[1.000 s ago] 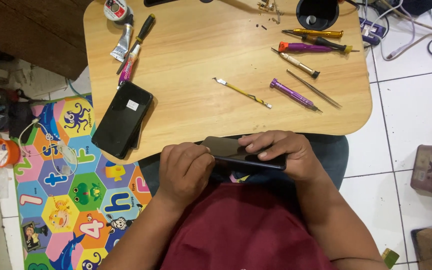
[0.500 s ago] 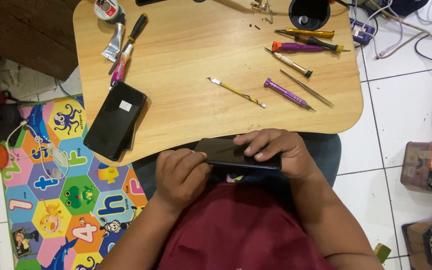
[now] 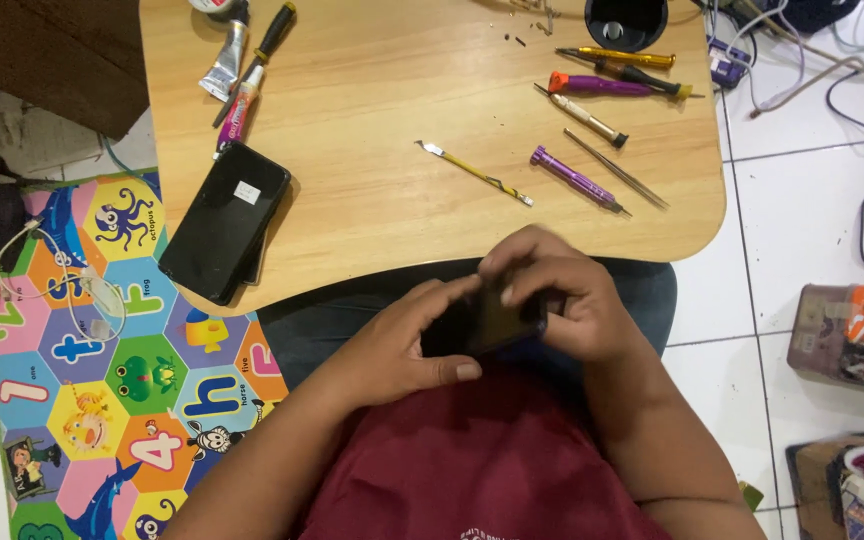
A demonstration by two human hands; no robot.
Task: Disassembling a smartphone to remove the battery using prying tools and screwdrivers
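Note:
Both my hands hold a dark phone (image 3: 482, 322) over my lap, just below the front edge of a low wooden table (image 3: 372, 150). My left hand (image 3: 407, 345) grips its left end, thumb underneath. My right hand (image 3: 562, 300) wraps over its top and right end, hiding most of it. On the table lie a second black phone (image 3: 224, 222) at the left edge, a thin yellow pry tool (image 3: 474, 173), a purple screwdriver (image 3: 577, 180) and tweezers (image 3: 617, 170).
More screwdrivers (image 3: 612, 70) lie at the table's back right next to a black cup (image 3: 626, 20). A glue tube (image 3: 227, 55) and pens sit back left. A colourful foam mat (image 3: 102, 340) covers the floor left; cables and boxes (image 3: 847, 335) lie on white tiles right.
The view has shifted, so the table sits further right and higher. My hands turned the phone from lying flat across my lap to tilted, with my right hand now covering it from above.

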